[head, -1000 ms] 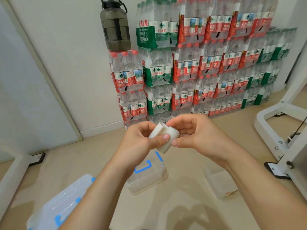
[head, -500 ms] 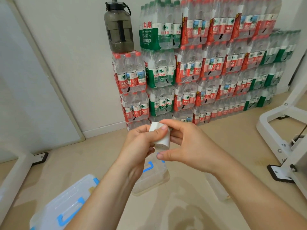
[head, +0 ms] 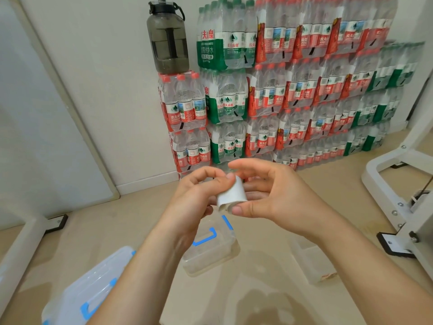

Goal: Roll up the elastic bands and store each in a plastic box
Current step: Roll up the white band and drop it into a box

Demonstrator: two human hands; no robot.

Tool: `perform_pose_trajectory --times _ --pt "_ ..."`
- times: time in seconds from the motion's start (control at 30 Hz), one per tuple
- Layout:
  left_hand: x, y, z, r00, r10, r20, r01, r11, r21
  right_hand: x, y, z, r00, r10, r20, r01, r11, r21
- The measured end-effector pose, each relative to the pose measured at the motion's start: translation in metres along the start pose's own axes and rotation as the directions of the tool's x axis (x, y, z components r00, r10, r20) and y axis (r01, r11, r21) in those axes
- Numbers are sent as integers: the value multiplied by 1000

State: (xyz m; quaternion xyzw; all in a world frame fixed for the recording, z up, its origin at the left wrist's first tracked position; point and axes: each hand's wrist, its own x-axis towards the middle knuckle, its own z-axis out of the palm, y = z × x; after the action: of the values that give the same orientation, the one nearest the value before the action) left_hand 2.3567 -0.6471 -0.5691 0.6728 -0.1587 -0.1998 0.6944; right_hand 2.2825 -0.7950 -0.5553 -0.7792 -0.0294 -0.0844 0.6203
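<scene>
Grip on band roll (head: 232, 195) above box (head: 210, 252)

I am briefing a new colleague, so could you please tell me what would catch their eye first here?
The wall of shrink-wrapped water bottle packs fills the background, with a dark jug on its left column. In the centre, the left hand and right hand hold a white rolled elastic band above a clear plastic box with blue clips.

Beige floor (head: 269, 266) had three clear plastic boxes sitting on it: one with blue latches (head: 210, 249) in the middle, a bigger lidded one (head: 89, 289) off at the lower left, and an open one (head: 311, 263) to the right. Stacked water-bottle packs (head: 293, 102) stood against the wall.
</scene>
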Motion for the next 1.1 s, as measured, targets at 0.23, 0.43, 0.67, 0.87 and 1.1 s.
perform_pose_trajectory --times 0.23,0.43,0.67,0.87,1.1 --pt "0 1 8 999 -33 -20 28 980 -197 0 -1 -6 997 -46 70 43 998 37" --pt "-4 3 13 1000 28 4 -27 967 -254 -1 -2 -12 999 -30 28 26 993 111" --pt "1 -1 20 873 462 -155 -432 881 193 -3 -3 -13 996 86 -10 -79 943 324" --pt "-4 3 16 793 605 72 -580 713 394 -1 -2 -12 982 188 -6 -162 862 480" --pt "-9 1 34 771 635 48 -410 438 800 0 5 -4 945 285 -162 -193 883 427"
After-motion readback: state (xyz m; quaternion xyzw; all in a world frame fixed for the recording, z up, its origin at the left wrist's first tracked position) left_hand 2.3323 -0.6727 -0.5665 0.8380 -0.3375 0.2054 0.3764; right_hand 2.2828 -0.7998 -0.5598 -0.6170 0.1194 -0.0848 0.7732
